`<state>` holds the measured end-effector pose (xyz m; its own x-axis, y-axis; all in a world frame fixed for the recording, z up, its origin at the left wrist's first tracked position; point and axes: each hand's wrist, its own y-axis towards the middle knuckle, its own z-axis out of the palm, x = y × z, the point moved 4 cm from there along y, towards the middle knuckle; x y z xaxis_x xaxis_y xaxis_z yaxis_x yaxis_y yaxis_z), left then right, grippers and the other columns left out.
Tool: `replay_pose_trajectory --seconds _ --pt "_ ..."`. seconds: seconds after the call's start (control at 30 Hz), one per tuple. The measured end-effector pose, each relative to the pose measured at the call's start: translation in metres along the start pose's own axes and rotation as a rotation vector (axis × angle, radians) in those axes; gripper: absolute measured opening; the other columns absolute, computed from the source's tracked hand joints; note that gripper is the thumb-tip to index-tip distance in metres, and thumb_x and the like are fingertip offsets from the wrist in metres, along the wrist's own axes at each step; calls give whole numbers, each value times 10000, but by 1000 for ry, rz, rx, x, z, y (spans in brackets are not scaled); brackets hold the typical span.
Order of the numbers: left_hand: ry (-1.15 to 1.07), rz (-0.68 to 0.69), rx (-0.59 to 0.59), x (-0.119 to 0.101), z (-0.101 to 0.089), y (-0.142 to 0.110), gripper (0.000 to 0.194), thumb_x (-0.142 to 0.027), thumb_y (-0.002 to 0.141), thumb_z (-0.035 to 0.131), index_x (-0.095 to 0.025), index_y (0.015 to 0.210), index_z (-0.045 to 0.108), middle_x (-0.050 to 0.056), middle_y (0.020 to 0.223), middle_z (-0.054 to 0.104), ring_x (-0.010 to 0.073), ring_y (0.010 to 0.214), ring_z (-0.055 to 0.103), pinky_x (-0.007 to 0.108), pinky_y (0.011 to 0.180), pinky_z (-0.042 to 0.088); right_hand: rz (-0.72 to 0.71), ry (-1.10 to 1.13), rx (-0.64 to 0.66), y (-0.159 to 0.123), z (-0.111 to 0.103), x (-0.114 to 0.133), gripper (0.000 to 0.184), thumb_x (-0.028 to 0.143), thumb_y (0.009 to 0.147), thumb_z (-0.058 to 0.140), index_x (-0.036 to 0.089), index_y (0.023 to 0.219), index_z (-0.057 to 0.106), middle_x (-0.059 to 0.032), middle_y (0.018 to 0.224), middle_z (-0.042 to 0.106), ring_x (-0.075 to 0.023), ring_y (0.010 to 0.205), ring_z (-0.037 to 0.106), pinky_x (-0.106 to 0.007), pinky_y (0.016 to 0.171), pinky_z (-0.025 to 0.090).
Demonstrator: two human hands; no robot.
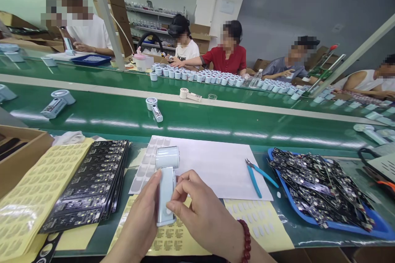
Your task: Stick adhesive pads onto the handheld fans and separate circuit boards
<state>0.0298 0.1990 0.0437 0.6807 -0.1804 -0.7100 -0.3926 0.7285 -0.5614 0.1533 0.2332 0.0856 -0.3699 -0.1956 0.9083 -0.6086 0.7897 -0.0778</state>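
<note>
A pale blue handheld fan body stands upright in front of me, its round head up. My left hand wraps round its handle from the left. My right hand, with a red bead bracelet at the wrist, pinches the handle's front with thumb and fingers. Under the hands lie yellow sticker sheets and a white sheet with grey pads.
A stack of black circuit panels lies to the left, a cardboard box beyond it. Blue pliers and a blue tray of circuit boards sit right. Fan bodies lie on the green conveyor. Several people sit across.
</note>
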Motion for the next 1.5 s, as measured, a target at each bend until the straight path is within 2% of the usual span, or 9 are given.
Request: replay_pose_trajectory --seconds 0.4,0.53,0.67,0.87,0.97,1.13,1.3,1.4,1.5 --pt "15 -4 8 -5 8 0 238 -321 930 601 -205 1094 728 70 1184 734 237 1218 613 328 1074 449 -46 -213 -29 7 2 3 142 127 865 672 214 788 591 3 1030 557 -135 750 612 -288 681 480" --pt "-40 4 5 -9 14 -1 231 -187 941 574 -158 1116 721 57 1089 757 199 1130 660 297 1023 495 -259 -405 -190 4 8 3 149 76 856 641 203 816 573 -35 992 590 -147 676 612 -252 518 409" --pt "-52 -112 5 -10 17 -4 237 -208 954 552 -126 1087 730 92 991 770 231 1016 711 335 894 585 -509 -92 -372 -4 3 3 89 167 940 555 213 869 583 -50 973 622 -167 792 653 -243 566 464" --pt "7 -98 224 -36 12 6 345 -23 757 726 -114 1090 733 149 1137 746 276 1039 713 331 853 606 -123 454 -387 13 -18 -18 215 422 906 613 214 857 589 5 760 632 -94 542 525 -199 444 411" --pt "145 6 250 -71 11 27 441 93 664 732 -84 1067 728 178 1109 747 258 973 731 272 782 613 33 428 -359 29 -25 -33 282 436 798 660 203 951 615 -13 825 627 -128 628 569 -200 418 419" --pt "333 206 -8 -147 15 92 257 133 743 621 -65 890 690 98 833 731 154 692 705 205 600 582 61 227 -266 55 -27 -50 159 344 790 641 193 752 673 -25 703 683 -192 701 643 -252 501 488" --pt "424 222 -218 -190 21 165 96 -142 902 640 -124 996 643 8 868 655 91 617 595 205 502 508 -20 -56 -238 77 -21 -51 160 202 872 614 220 756 722 -40 1040 770 -224 982 704 -348 847 562" --pt "474 260 -286 -196 27 194 252 -286 920 640 -149 1131 626 57 1032 663 148 778 647 296 631 571 -86 -284 -208 89 -11 -49 229 111 884 593 198 1019 756 -97 1257 717 -281 1203 627 -435 1012 510" --pt "539 331 -328 -196 33 210 331 -328 921 634 -165 1207 608 89 1157 650 200 920 660 384 751 587 -143 -505 -143 98 4 -51 564 43 823 655 111 1378 581 -192 1270 698 -346 1250 595 -488 1005 522"
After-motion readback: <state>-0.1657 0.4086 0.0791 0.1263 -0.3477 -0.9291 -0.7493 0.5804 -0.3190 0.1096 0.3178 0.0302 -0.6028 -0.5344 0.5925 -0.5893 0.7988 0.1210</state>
